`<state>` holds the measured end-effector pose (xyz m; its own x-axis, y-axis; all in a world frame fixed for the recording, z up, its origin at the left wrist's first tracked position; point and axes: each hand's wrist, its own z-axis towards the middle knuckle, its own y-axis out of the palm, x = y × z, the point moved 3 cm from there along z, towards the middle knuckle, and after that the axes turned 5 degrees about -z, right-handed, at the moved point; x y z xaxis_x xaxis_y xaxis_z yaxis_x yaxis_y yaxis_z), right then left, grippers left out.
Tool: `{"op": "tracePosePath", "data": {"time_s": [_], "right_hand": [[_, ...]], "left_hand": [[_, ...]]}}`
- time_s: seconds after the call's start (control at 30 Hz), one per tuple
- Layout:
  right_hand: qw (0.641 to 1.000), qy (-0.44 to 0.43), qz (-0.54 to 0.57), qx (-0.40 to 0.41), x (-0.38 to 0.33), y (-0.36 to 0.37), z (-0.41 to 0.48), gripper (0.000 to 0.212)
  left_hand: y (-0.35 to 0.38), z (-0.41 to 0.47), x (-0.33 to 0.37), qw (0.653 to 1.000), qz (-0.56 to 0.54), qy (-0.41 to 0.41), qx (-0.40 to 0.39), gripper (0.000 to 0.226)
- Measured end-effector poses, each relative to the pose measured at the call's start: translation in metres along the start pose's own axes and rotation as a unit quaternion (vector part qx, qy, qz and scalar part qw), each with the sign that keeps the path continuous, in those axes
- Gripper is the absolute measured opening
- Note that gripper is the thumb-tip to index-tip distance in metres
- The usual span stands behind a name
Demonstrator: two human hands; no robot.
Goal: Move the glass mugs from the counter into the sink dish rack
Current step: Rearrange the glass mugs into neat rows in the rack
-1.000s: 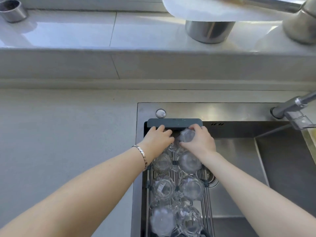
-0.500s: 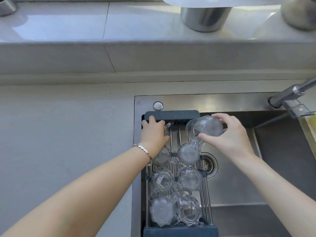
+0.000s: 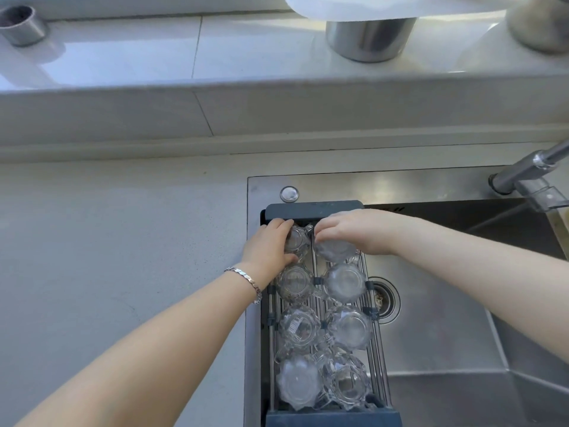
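A dark dish rack (image 3: 314, 208) lies across the left end of the steel sink. Several clear glass mugs stand in it in two columns, bases up. My left hand (image 3: 269, 248) grips the far-left mug (image 3: 297, 241) at the rack's back end. My right hand (image 3: 360, 231) rests over the far-right mug (image 3: 334, 251) beside it, fingers curled on its top. Closer to me sit more mugs, among them one (image 3: 295, 283) by my left wrist, one (image 3: 345, 282) to its right and one (image 3: 300, 328) with a barcode label.
The grey counter (image 3: 123, 257) stretches left of the sink. The drain (image 3: 383, 298) lies right of the rack, the faucet (image 3: 529, 174) at the back right. Steel pots (image 3: 369, 38) and a small steel cup (image 3: 21, 26) stand on the raised ledge behind.
My right hand held a mug tilted in the air over the sink half a second ago; now that mug is down in the rack's far-right spot. My left hand stayed on the far-left mug.
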<state>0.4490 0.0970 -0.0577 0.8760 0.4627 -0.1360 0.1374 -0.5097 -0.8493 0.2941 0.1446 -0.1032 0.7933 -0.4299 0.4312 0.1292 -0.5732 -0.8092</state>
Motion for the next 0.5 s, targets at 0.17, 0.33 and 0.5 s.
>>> {"op": "tracePosePath", "data": {"time_s": [0.17, 0.33, 0.5], "right_hand": [[1.0, 0.005, 0.011, -0.015, 0.001, 0.018, 0.011, 0.06], [0.973, 0.117, 0.142, 0.139, 0.001, 0.038, -0.001, 0.056], [0.812, 0.352, 0.395, 0.245, -0.009, 0.058, -0.017, 0.066]], "left_hand": [[0.001, 0.0, -0.002, 1.0, 0.0, 0.006, 0.01, 0.074], [0.001, 0.0, -0.003, 1.0, 0.004, 0.009, 0.017, 0.074], [0.003, -0.001, -0.003, 1.0, 0.005, 0.007, 0.024, 0.074]]}}
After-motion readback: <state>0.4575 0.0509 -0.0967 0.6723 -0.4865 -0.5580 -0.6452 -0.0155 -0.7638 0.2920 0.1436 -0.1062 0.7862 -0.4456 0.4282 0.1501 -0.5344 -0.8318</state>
